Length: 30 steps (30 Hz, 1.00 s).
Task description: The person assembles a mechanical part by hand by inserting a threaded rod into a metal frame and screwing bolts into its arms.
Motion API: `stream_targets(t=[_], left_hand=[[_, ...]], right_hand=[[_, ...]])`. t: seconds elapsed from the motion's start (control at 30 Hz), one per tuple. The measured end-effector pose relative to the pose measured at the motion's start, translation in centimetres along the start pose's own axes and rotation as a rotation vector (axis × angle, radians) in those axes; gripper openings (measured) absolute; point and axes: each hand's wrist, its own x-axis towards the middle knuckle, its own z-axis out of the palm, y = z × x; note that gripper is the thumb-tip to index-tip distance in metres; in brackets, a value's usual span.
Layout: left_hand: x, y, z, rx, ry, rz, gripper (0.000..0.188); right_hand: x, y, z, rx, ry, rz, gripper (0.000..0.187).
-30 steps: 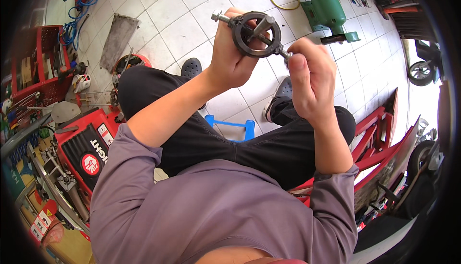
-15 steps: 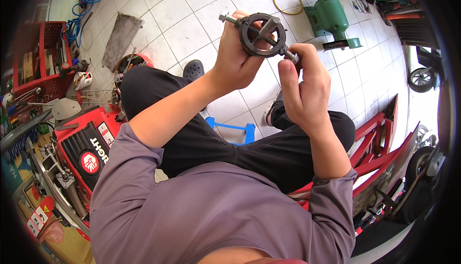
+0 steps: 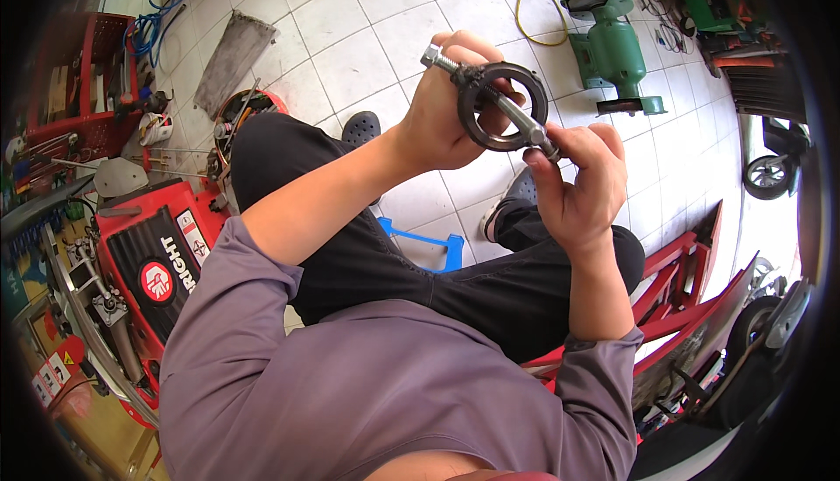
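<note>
Left hand (image 3: 437, 118) gripped the black ring (image 3: 468, 122) above the tiled floor (image 3: 332, 52); right hand (image 3: 584, 185) pinched a bolt end (image 3: 549, 146) at the ring's lower right edge. A green bench grinder (image 3: 616, 56) stood beyond the right hand; a blue frame (image 3: 454, 253) sat between the legs (image 3: 306, 179).

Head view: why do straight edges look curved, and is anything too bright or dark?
Head view: the fisheye lens curves lines between square white floor tiles; the corners go black; glare bleaches the area around the black-tyred wheel; the dark round metal ring looks fairly sharp.
</note>
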Motion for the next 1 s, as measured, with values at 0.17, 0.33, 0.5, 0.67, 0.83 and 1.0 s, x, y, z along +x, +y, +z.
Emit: stream_targets(t=[0.17, 0.33, 0.5, 0.67, 0.83, 1.0], left_hand=[[0.32, 0.05, -0.06, 0.024, 0.012, 0.068, 0.024], [0.74, 0.28, -0.27, 0.010, -0.006, 0.084, 0.025], [0.59, 0.07, -0.36, -0.015, -0.006, 0.069, 0.021], [0.66, 0.13, -0.32, -0.001, 0.002, 0.079, 0.020], [0.53, 0.08, -0.29, 0.008, 0.001, 0.072, 0.021], [0.42, -0.03, -0.19, -0.022, -0.005, 0.055, 0.022]], right_hand=[[-0.03, -0.14, -0.08, 0.027, -0.013, -0.028, 0.032], [-0.16, -0.13, 0.18, 0.034, 0.004, -0.062, 0.036], [-0.13, -0.20, 0.22, 0.000, 0.025, -0.095, 0.038], [0.01, -0.54, -0.10, -0.047, 0.003, -0.077, 0.037], [-0.09, -0.73, -0.37, -0.057, -0.038, -0.037, 0.035], [-0.16, -0.72, -0.23, -0.033, -0.018, -0.027, 0.033]])
